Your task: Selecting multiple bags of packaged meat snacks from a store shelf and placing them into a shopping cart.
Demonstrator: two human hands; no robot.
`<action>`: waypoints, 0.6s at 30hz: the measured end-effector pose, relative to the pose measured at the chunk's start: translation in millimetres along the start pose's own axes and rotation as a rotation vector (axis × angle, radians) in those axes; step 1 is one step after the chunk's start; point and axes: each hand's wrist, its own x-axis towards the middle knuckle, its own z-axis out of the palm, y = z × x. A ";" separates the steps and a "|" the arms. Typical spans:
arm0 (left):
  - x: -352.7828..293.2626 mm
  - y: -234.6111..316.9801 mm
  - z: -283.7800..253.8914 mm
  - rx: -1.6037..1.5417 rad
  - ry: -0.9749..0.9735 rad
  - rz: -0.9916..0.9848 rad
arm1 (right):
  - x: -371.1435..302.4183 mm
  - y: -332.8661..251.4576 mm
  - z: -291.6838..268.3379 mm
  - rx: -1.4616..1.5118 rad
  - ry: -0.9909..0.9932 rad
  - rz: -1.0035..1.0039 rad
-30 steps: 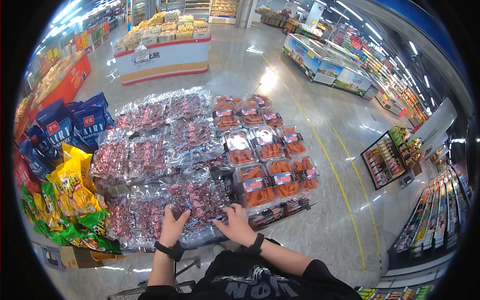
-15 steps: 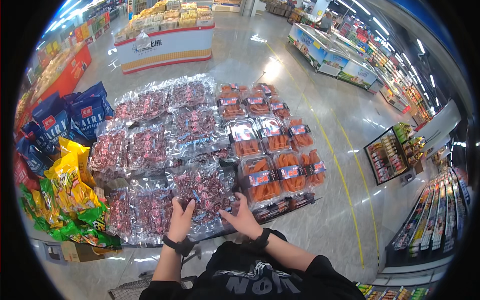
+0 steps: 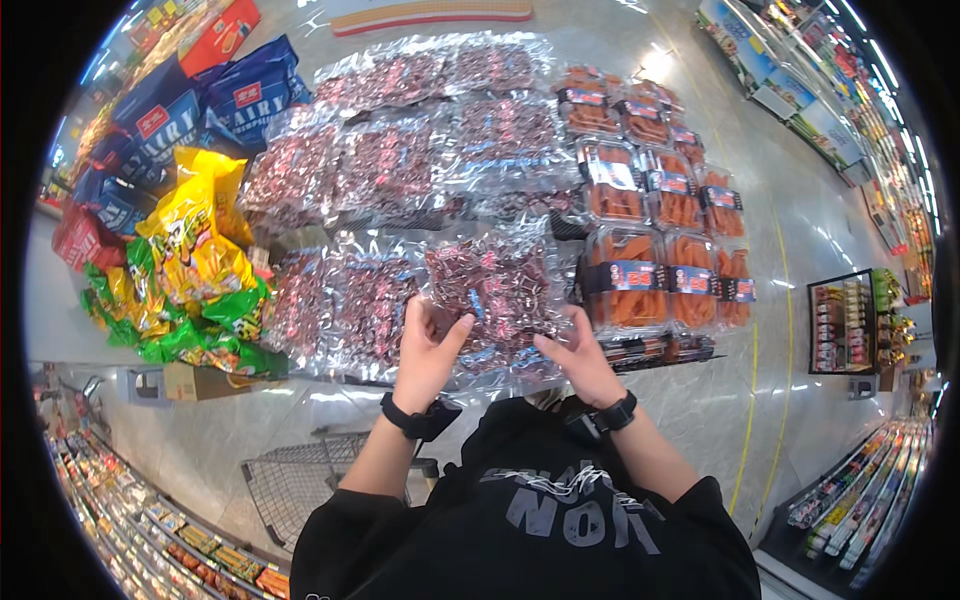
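Observation:
Both my hands are closed on a clear plastic bag of small dark-red wrapped pieces (image 3: 495, 290), at the near edge of the display. My left hand (image 3: 430, 345) grips its left side with the thumb on top. At its right side my right hand (image 3: 580, 360) holds on, thumb also on top; the fingers beneath are partly hidden. Similar clear bags (image 3: 375, 295) lie in rows left of it and behind it (image 3: 505, 140). Clear boxes of orange-brown strips (image 3: 625, 280) stand in stacks just right of my right hand.
Yellow snack bags (image 3: 195, 250), green bags (image 3: 215, 340) and big blue bags (image 3: 155, 120) crowd the display's left end. A wire cart (image 3: 300, 480) is below on the left. A small snack rack (image 3: 840, 320) stands across the aisle to the right.
The bag between my hands is now gripped, lifted and drawn nearer to me. My view has tilted down and shifted left, so the display sits higher and further right.

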 end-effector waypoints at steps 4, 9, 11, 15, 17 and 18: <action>-23.5 31.2 5.0 -0.152 0.057 -0.096 | -12.4 -7.4 -6.8 0.016 -0.082 -0.019; -46.8 27.4 0.3 -0.338 -0.226 -0.240 | -29.3 -7.5 -28.6 -0.067 -0.218 -0.108; -64.4 22.2 6.4 -0.395 -0.248 -0.262 | -38.7 -8.8 -34.1 -0.048 -0.258 -0.123; -106.1 4.7 25.9 -0.461 -0.133 -0.301 | -59.7 5.4 -59.4 -0.110 -0.328 -0.098; -128.4 -4.5 39.0 -0.422 -0.078 -0.300 | -66.5 19.0 -72.9 -0.033 -0.369 -0.069; -138.1 -4.8 47.4 -0.389 -0.038 -0.302 | -73.1 15.7 -76.9 0.021 -0.424 -0.015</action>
